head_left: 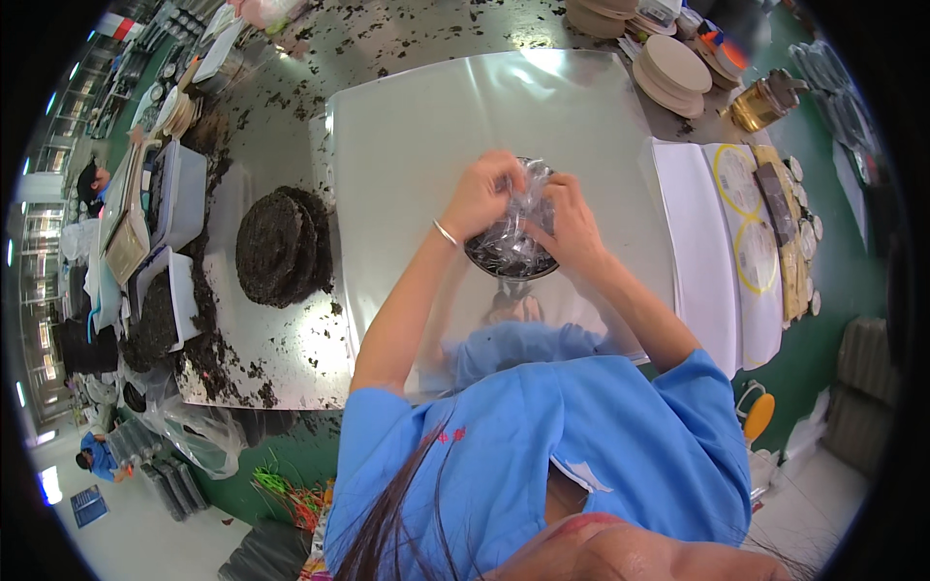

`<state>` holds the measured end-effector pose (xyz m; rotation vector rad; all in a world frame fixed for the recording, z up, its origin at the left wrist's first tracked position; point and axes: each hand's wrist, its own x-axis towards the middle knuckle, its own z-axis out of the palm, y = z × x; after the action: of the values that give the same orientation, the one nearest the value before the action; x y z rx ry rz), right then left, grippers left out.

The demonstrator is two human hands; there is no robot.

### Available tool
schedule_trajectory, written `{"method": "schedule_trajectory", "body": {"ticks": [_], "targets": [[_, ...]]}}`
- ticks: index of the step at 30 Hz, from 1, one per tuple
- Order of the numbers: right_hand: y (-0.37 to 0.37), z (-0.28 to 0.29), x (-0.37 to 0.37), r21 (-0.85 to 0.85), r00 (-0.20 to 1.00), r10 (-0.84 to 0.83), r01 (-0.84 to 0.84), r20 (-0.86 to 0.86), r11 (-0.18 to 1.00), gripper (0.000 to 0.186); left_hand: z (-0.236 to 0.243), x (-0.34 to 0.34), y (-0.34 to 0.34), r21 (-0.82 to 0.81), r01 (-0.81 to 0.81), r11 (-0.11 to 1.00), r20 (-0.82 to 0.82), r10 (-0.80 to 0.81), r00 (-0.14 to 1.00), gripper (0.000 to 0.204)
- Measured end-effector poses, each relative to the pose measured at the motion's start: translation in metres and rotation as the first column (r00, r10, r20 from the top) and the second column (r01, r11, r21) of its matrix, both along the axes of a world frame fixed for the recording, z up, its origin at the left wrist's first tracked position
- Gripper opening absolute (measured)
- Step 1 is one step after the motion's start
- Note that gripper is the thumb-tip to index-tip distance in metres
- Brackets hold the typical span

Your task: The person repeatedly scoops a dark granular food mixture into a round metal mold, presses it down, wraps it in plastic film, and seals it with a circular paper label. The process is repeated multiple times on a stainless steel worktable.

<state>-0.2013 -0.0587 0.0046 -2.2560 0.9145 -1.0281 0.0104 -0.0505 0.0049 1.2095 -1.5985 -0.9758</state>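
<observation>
In front of me, a dark round disc is wrapped in crinkled clear plastic film that bunches up over its top. At the disc's left side, my left hand has its fingers bent and pinched on the gathered film. My right hand grips the same bunch from the right, thumb and fingers curled inward. Their fingertips are partly hidden in the film's folds. Beneath the disc lies a large stack of clear plastic sheets, shiny and flat on the metal table.
Left of the sheets sits a stack of dark, crumbly round cakes, with dark flakes scattered around. Plastic bins line the left edge. On the right are white printed papers, pale round discs and a yellowish jar.
</observation>
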Motion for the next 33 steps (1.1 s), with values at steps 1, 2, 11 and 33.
{"method": "schedule_trajectory", "body": {"ticks": [1, 2, 11, 33], "targets": [[0.000, 0.000, 0.000, -0.066, 0.999, -0.013, 0.016, 0.044, 0.998, 0.033, 0.000, -0.008, 0.003, -0.174, -0.012, 0.985, 0.213, 0.049, 0.976, 0.021], [0.001, 0.004, 0.001, -0.129, 0.996, -0.015, 0.027, 0.089, 0.991, 0.034, 0.003, -0.014, 0.011, -0.342, 0.008, 0.940, 0.402, 0.139, 0.905, 0.022], [-0.012, -0.005, 0.021, -0.247, 0.785, 0.020, -0.219, -0.620, 0.944, 0.025, -0.004, -0.045, 0.051, -0.100, -0.299, 0.949, 0.039, 0.303, 0.952, 0.043], [-0.014, -0.048, -0.372, -0.591, 0.433, -0.798, 0.538, -0.418, 0.601, 0.045, -0.025, -0.060, 0.052, -0.162, -0.328, 0.931, 0.311, 0.364, 0.878, 0.025]]}}
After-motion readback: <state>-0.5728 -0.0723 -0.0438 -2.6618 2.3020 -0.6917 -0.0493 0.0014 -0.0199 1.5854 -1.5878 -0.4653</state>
